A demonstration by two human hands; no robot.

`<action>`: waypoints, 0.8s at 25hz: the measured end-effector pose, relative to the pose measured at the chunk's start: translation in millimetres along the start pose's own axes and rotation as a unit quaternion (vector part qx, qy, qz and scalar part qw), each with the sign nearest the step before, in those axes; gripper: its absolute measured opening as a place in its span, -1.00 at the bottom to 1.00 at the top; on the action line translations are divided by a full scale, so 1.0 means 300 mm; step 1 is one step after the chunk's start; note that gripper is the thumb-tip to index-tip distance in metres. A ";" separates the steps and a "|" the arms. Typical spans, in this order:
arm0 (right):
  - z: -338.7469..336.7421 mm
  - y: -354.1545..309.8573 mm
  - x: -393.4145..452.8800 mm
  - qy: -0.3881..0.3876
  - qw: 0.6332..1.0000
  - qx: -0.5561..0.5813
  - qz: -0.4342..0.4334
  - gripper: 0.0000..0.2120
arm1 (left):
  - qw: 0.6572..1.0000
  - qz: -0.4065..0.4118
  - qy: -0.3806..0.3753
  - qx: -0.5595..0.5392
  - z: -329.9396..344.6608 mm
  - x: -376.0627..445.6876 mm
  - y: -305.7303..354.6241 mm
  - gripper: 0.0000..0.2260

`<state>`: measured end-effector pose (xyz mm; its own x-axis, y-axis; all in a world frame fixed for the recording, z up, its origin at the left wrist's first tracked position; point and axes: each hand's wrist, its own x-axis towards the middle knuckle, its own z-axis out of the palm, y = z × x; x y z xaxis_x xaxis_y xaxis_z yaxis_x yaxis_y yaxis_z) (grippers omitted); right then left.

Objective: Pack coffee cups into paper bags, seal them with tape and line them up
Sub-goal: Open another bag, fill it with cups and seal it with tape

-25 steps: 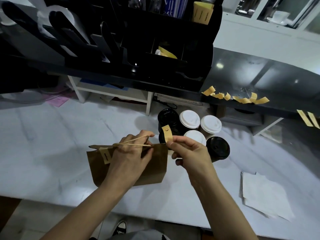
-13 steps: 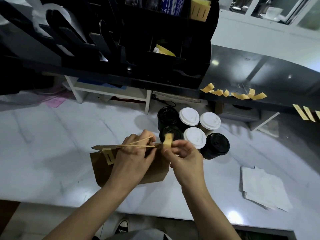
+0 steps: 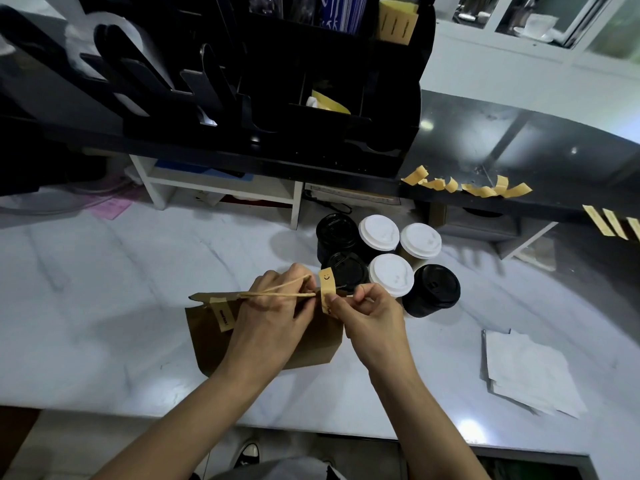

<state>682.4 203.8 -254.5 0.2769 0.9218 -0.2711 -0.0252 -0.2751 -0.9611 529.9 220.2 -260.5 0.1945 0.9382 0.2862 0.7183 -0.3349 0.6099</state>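
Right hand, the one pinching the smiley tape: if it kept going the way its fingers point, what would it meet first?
The right hand points left toward the bag top, so it would likely meet the left hand gripping the paper bag first. The tape strip already lies between them; depth is uncertain.

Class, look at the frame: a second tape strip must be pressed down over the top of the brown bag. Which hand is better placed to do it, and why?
The right hand: it already pinches the tape strip at the bag's top edge, while the left hand holds the top shut.

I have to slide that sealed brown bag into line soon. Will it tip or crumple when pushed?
The bag probably flexes, being thin paper. It stands tall and narrow, so a high push may tip it. The left hand grips its top, so low pushes seem safer.
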 end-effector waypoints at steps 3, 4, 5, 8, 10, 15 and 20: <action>0.002 0.006 0.005 -0.013 1.000 0.020 0.008 -0.64 | 1.000 0.018 -0.011 0.023 -0.001 0.002 -0.001 -0.85; 0.003 0.008 0.006 -0.017 1.000 0.021 0.011 -0.64 | 0.999 0.025 -0.018 0.031 -0.002 0.005 -0.002 -0.82; 0.003 0.011 0.009 -0.018 0.999 0.022 0.013 -0.64 | 0.999 0.030 -0.027 0.034 -0.003 0.008 -0.003 -0.78; 0.004 0.019 0.019 -0.022 0.999 0.030 0.018 -0.65 | 0.998 0.040 -0.038 0.018 -0.012 0.016 0.001 -0.77; 0.006 0.024 0.026 -0.025 0.999 0.030 0.021 -0.66 | 0.999 0.032 -0.043 0.001 -0.017 0.022 0.004 -0.78; 0.006 0.030 0.029 -0.017 1.000 0.015 0.013 -0.66 | 0.998 0.014 -0.066 -0.003 -0.015 0.043 0.004 -0.79; 0.001 0.030 0.028 -0.011 1.000 -0.027 -0.002 -0.66 | 0.995 -0.006 -0.096 0.022 -0.005 0.060 0.008 -0.79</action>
<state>684.3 209.2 -265.4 0.2552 0.9289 -0.2685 0.0274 -0.2845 -0.9583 534.1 236.2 -252.9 0.3070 0.9427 0.1309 0.7486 -0.3241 0.5783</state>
